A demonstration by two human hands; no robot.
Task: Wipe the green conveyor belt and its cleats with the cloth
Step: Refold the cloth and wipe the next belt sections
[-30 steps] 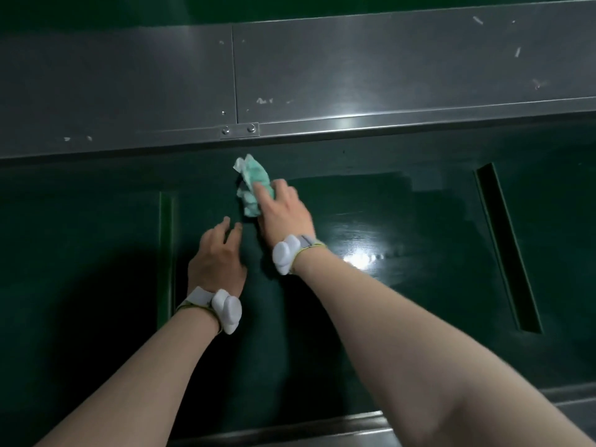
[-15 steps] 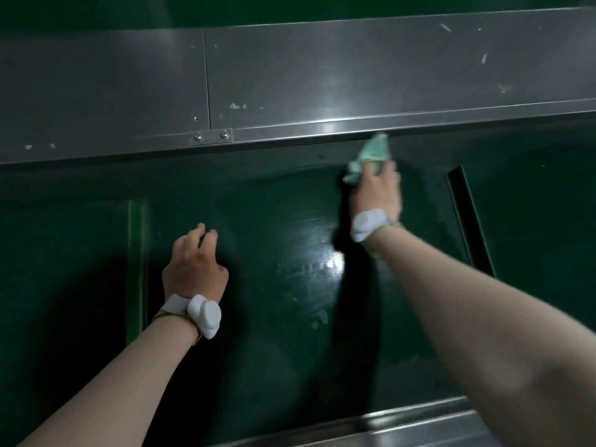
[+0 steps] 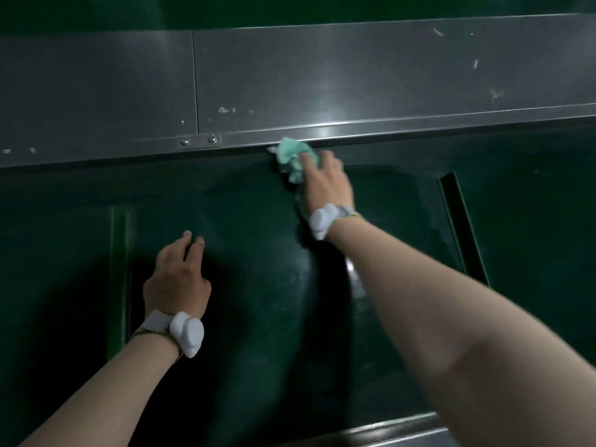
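A dark green conveyor belt fills the lower part of the head view. One raised cleat crosses it on the left and another cleat on the right. My right hand presses a crumpled pale green cloth onto the belt's far edge, right under the metal rail. My left hand rests on the belt just right of the left cleat, fingers loosely curled, holding nothing. Both wrists carry white bands.
A grey steel side panel with a bright rail and a small bolted joint plate runs along the belt's far side. A steel frame edge shows at the bottom. The belt surface near my right forearm looks wet and shiny.
My right hand has swept the cloth from the belt's middle to the right and up to the far edge under the rail. My left hand stayed planted on the belt.
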